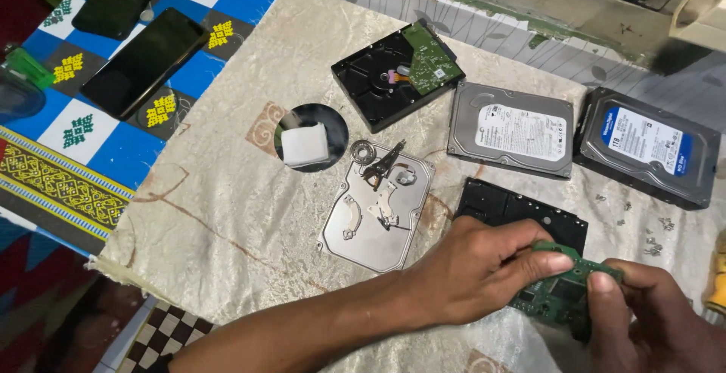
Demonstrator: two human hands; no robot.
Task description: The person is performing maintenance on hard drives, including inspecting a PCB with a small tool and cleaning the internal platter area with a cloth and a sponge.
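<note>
Two hands share one small green circuit board [566, 296] at the lower right of the cloth. Our left hand [473, 271] reaches in from the left and pinches the board's upper left corner between thumb and forefinger, closed on it. Our right hand [646, 316] comes from the right edge and clamps the board's right side, thumb on top, fingers curled below. The board lies between the two hands, its long side running roughly left to right, tilted a little toward us; neither hand is nearer, since both touch it.

Just behind the board sits a black drive body [522, 210], partly hidden by the left hand. Left of that lies a silver drive lid [370, 222] with loose metal parts on it, and beyond it a dark disc [311, 137] bearing a white pad. Farther back stand an opened black drive [378, 86], a grey drive [510, 127] and a blue-labelled drive [646, 146]. Tiny screws [650, 237] lie scattered at the right. Two phones [144, 59] rest on the patterned mat, well apart from the work.
</note>
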